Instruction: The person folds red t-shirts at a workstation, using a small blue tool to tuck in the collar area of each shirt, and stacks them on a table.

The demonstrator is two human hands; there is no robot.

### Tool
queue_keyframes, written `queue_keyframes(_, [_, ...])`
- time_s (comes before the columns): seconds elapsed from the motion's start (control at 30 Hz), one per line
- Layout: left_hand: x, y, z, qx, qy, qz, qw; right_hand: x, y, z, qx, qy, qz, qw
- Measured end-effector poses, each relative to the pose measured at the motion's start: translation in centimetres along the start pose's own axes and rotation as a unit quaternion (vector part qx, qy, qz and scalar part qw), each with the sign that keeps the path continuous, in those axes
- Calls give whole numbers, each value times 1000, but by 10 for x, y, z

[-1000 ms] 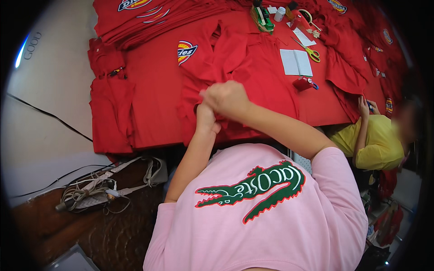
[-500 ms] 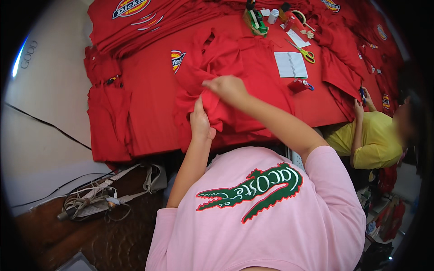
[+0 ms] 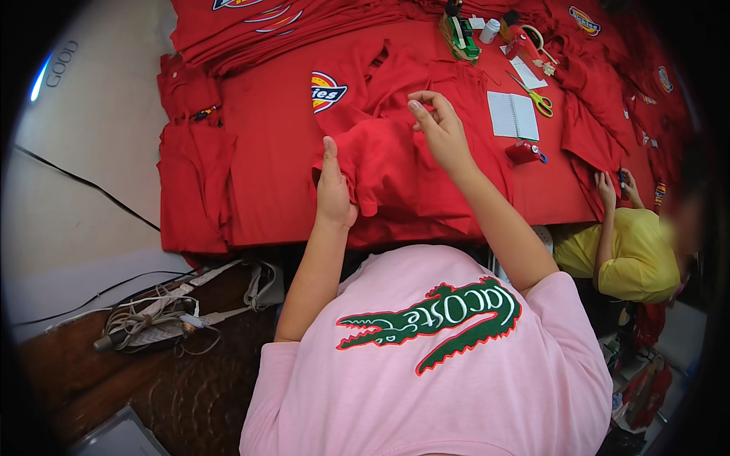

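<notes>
A red shirt (image 3: 403,163) with a round patch in yellow, blue and white lies rumpled in front of me. My left hand (image 3: 334,194) is at its near left edge. The thumb points up along the cloth, while the other fingers are tucked behind a fold and hidden, gripping it. Above the right part of the shirt I hold my right hand (image 3: 445,137) raised, its index finger and thumb bent and slightly apart. Nothing can be seen between them.
Stacked red garments (image 3: 281,34) lie at the back, folded ones (image 3: 194,186) at the left. Rightward are a spiral notebook (image 3: 512,114), yellow-handled scissors (image 3: 541,104), a green tape dispenser (image 3: 461,38) and a white bottle (image 3: 490,30). A co-worker in yellow (image 3: 635,254) handles red cloth.
My right hand has come off the cloth, lifting up and to the right, with fingers loosened. My left hand stays at the shirt, thumb now upright. More of the patch shows.
</notes>
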State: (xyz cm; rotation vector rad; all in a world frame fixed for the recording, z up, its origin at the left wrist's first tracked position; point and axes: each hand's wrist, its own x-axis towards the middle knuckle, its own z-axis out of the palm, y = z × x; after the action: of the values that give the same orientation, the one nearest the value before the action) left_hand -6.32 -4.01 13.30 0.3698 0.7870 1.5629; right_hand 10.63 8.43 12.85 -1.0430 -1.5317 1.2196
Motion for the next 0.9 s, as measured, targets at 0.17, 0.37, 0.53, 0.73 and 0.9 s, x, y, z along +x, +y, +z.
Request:
queue_keyframes(0.17, [0, 5, 3, -6, -26, -5, 1000, -21, 4, 12, -7, -65, -83, 994])
queue_keyframes(0.37, [-5, 7, -2, 43, 10, -14, 999, -22, -2, 8, 55, -167, 35, 984])
queue_keyframes(0.53, [-11, 5, -3, 61, 34, 21, 997, -23, -19, 7, -22, -173, -30, 984])
queue_keyframes(0.73, [8, -32, -7, 12, 145, 6, 989, -72, -40, 54, -311, -156, -468, 812])
queue_keyframes(0.9, [19, -36, 12, -76, 182, -27, 980, -25, 6, 52, -345, -89, -379, 854])
